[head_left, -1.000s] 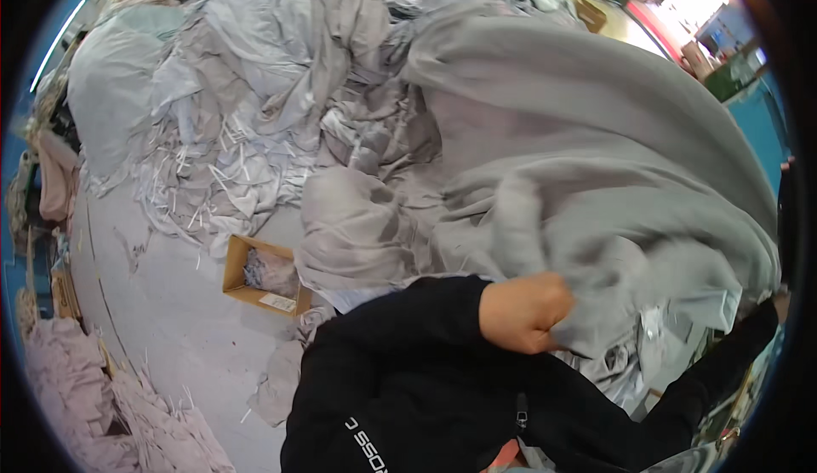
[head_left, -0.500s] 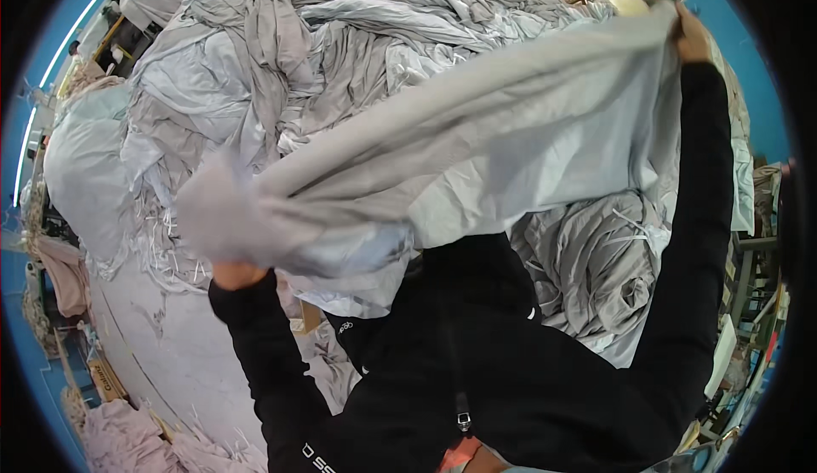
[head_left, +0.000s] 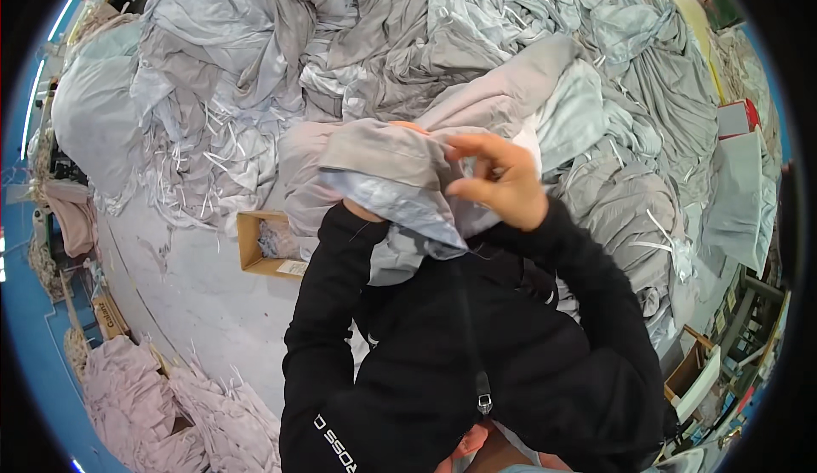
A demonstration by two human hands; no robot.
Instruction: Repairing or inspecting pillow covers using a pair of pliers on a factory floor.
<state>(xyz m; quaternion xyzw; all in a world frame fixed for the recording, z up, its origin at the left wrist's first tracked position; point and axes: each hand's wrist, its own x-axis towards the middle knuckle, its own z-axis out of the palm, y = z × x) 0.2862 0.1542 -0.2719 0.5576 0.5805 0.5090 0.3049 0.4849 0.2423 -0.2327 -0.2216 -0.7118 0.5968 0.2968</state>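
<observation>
A piece of grey cloth (head_left: 383, 151) with a light blue side is bunched up in front of my chest, its hemmed edge facing me. My left hand (head_left: 363, 211) goes in under this cloth; only a bit near the wrist shows, and its fingers are hidden. Beside the cloth's right end is my right hand (head_left: 504, 182), thumb and forefinger curved and apart with a gap between them. The rest of the cloth trails away to the far right over the heap. A small orange patch (head_left: 408, 126) shows at the cloth's far edge; I cannot make out what it is.
A large heap of grey and pale blue fabric (head_left: 374, 39) with white ties spreads across the far side. An open cardboard box (head_left: 249, 243) stands left of my arm. Pinkish fabric (head_left: 128, 396) lies at lower left, a wooden box (head_left: 691, 371) at lower right.
The cloth, stretched wide between my spread arms before, is now bunched before my chest. My right hand has come in from the far right and off the corner; my left has moved inward.
</observation>
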